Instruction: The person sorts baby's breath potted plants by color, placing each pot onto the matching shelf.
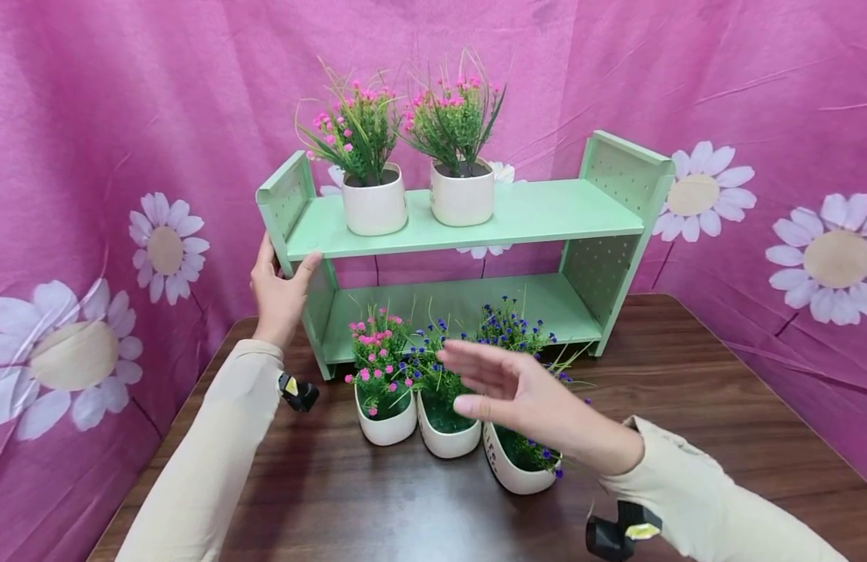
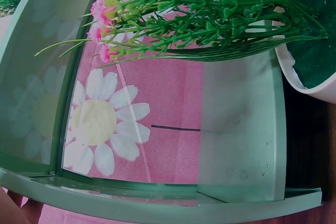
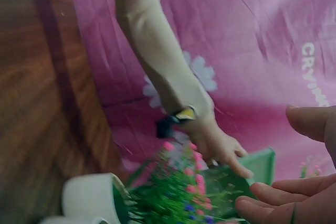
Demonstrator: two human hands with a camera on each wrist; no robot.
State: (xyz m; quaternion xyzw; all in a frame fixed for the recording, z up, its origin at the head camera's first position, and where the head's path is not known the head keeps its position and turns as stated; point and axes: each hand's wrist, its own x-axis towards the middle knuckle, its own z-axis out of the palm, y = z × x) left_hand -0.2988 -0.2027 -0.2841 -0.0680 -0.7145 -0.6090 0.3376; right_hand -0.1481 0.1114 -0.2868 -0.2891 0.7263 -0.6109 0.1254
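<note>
My left hand (image 1: 280, 300) grips the left side of the green two-tier shelf (image 1: 538, 211), its thumb on the front edge and its fingers round the outer side. Over the front row of pots hovers my right hand (image 1: 524, 394), fingers extended and holding nothing. Beneath it are a blue-flowered potted plant (image 1: 520, 468), partly hidden by the hand, and a second blue-flowered potted plant (image 1: 447, 441). A pink-flowered potted plant (image 1: 385, 425) stands left of them, its flowers also seen near the left hand in the right wrist view.
Two more pink-flowered potted plants, a left one (image 1: 374, 203) and a right one (image 1: 463, 191), sit on the top tier. The lower tier (image 1: 545, 300) is behind the front pots. A pink curtain (image 1: 159, 94) with daisies hangs behind the brown wooden table (image 1: 321, 499).
</note>
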